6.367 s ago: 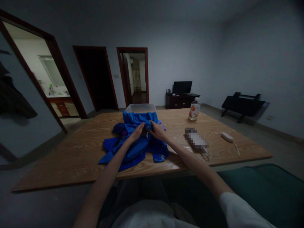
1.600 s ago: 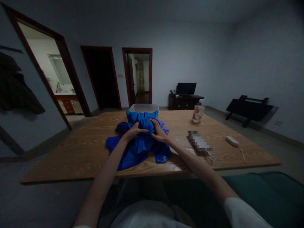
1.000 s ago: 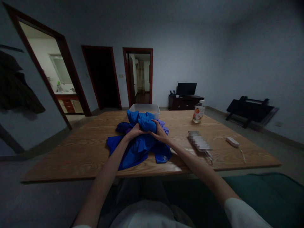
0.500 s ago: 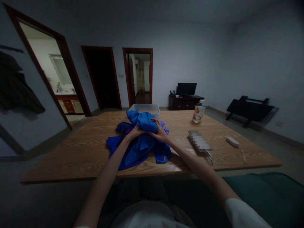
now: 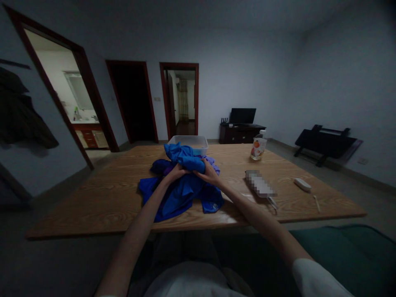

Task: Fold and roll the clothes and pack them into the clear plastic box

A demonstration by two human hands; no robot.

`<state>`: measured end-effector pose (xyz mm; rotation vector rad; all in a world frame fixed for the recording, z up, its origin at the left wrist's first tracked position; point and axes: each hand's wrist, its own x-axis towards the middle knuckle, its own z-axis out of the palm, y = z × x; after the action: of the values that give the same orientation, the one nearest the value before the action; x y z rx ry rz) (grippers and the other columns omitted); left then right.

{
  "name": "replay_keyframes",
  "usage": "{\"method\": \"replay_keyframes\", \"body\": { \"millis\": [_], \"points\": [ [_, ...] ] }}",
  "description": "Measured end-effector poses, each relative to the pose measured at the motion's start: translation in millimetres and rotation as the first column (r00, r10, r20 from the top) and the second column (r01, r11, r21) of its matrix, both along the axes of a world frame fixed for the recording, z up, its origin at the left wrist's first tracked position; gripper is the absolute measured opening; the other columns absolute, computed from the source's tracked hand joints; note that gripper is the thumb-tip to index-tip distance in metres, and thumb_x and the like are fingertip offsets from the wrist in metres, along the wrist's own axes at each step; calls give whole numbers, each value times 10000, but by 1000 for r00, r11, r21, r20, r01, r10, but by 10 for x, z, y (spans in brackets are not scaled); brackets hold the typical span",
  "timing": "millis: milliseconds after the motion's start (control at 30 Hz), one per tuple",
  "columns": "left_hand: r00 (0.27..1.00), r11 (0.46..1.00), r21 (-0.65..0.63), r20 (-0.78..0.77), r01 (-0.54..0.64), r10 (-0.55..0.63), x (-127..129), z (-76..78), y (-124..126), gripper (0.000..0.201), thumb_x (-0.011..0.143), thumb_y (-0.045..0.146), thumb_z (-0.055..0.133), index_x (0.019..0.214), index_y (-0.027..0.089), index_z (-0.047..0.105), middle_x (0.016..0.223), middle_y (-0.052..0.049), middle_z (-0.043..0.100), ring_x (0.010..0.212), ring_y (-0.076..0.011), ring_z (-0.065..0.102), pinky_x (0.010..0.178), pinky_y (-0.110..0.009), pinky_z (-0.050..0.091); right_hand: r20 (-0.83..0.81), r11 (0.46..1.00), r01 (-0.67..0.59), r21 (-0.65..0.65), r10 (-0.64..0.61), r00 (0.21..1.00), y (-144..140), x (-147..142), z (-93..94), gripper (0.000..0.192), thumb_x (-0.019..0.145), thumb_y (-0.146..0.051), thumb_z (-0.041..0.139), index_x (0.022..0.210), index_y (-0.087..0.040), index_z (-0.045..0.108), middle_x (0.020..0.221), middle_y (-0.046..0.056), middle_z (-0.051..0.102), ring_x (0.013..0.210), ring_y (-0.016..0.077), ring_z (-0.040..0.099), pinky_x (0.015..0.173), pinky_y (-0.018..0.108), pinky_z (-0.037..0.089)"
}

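A crumpled blue garment (image 5: 182,192) lies on the wooden table (image 5: 102,198) in front of me, with a bit of purple cloth (image 5: 213,163) showing behind it. My left hand (image 5: 175,172) and my right hand (image 5: 210,173) both grip a bunched, rolled-up part of the blue garment (image 5: 185,157) and hold it a little above the pile. The fingers of both hands are closed into the fabric.
A shallow white plastic tub (image 5: 188,142) stands just behind the garment. On the right of the table are a bottle with an orange label (image 5: 258,147), a blurred flat object (image 5: 259,184), a small white device (image 5: 302,184) and a thin stick (image 5: 317,203). A dark green seat (image 5: 340,255) lies at lower right.
Both hands have gathered the upper part of the blue garment into a tighter roll. The hands have shifted only slightly; the rest of the table is unchanged.
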<state>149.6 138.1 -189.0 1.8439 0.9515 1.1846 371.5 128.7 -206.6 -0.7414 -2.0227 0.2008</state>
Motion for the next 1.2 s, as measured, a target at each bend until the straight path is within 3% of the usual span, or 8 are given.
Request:
{"method": "replay_keyframes", "body": {
  "millis": [167, 300, 500, 633, 767, 933, 1067, 1200],
  "points": [
    [1000, 1000, -19, 8, -17, 17, 12, 68, -63, 722, 639, 350, 823, 1297, 153, 598, 1431, -108, 560, 1378, -305, 462, 1241, -411, 324, -9, 998, 54, 29, -54, 998, 19, -13, -11, 577, 910, -511, 678, 1328, -167, 478, 1222, 136, 602, 1149, 282, 581, 1004, 447, 481],
    [999, 998, -40, -13, 49, -50, -8, 89, -61, 760, 616, 311, 843, 1317, 162, 589, 1434, -104, 567, 1384, -298, 465, 1250, -417, 310, -8, 994, 107, 22, -107, 994, 65, -23, -50, 568, 905, -532, 686, 1302, -173, 494, 1197, 127, 612, 1120, 276, 596, 982, 445, 490],
    [988, 986, -71, -28, 151, -154, -55, 32, 16, 748, 645, 324, 841, 1328, 175, 574, 1446, -111, 560, 1320, -281, 539, 1195, -441, 395, -3, 991, 134, -10, -134, 991, 115, -13, -81, 659, 849, -549, 746, 1322, -178, 475, 1206, 131, 613, 1117, 288, 607, 964, 445, 502],
    [994, 997, -13, -75, 79, -80, -74, -8, 54, 740, 663, 340, 841, 1330, 167, 570, 1446, -111, 553, 1349, -291, 513, 1229, -453, 353, -51, 998, 36, -48, -39, 998, 112, 5, -40, 812, 806, -485, 800, 1429, -180, 380, 1272, 132, 594, 1104, 267, 622, 950, 411, 516],
    [997, 999, 39, -68, 29, -27, -65, -52, 72, 749, 686, 428, 834, 1332, 163, 561, 1447, -114, 554, 1365, -301, 502, 1224, -441, 377, -39, 997, -70, -43, 68, 997, 119, 27, -8, 652, 836, -434, 770, 1375, -213, 476, 1258, 90, 614, 1116, 254, 620, 987, 401, 498],
    [998, 984, 172, -22, -52, 57, -20, -141, 160, 694, 711, 475, 821, 1282, 154, 593, 1381, -133, 610, 1274, -301, 585, 1166, -488, 447, -101, 998, -55, -31, 52, 994, 166, 27, -32, 591, 834, -398, 753, 1336, -217, 499, 1234, 87, 618, 1105, 259, 612, 988, 410, 492],
    [978, 951, 265, -94, -157, 188, 11, -168, 238, 518, 721, 445, 823, 1121, 149, 679, 1248, -138, 690, 1175, -309, 650, 1103, -509, 499, -79, 999, -12, 45, 15, 997, 163, 11, -27, 498, 857, -317, 695, 1306, -209, 507, 1235, 96, 597, 1134, 265, 583, 1016, 420, 466],
    [943, 928, 280, -154, -245, 295, 26, -134, 222, 463, 736, 388, 807, 1119, 155, 690, 1272, -149, 680, 1227, -329, 626, 1124, -514, 476, -56, 990, 74, 119, -68, 996, 82, 7, 21, 435, 857, -251, 647, 1273, -203, 527, 1210, 105, 566, 1121, 276, 563, 972, 406, 473]
  ]
}}
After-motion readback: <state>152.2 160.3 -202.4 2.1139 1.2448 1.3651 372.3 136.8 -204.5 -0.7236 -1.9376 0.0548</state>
